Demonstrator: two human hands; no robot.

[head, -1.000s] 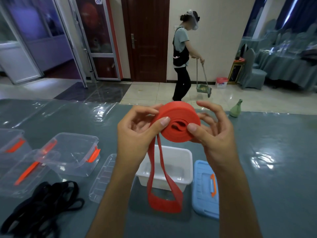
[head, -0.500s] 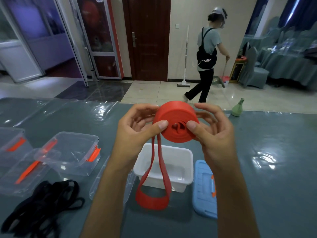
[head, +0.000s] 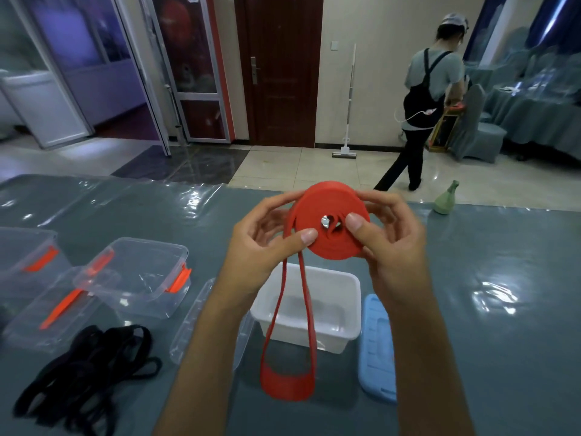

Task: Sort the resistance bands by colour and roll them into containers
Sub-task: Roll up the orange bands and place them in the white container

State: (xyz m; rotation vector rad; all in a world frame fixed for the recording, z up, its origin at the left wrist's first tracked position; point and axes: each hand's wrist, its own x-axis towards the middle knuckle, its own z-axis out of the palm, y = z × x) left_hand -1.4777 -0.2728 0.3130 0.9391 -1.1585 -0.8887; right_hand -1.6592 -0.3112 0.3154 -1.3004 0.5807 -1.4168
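Observation:
A red resistance band (head: 330,243) is wound into a thick coil held in the air above the table. My left hand (head: 267,243) grips the coil's left side and my right hand (head: 386,237) grips its right side, thumbs on the near face. A loose red loop hangs down from the coil in front of an open white container (head: 352,328). Its blue lid (head: 377,347) lies flat to the right. A pile of black resistance bands (head: 85,376) lies on the table at the lower left.
Clear plastic containers with orange latches (head: 138,275) and clear lids (head: 195,325) stand at the left on the grey table (head: 487,309). A green bottle (head: 445,199) stands at the far edge. A person (head: 424,99) moves about on the floor behind.
The coil has turned in my hands and grown a little; the hanging red loop is shorter. The person in the background has walked further right.

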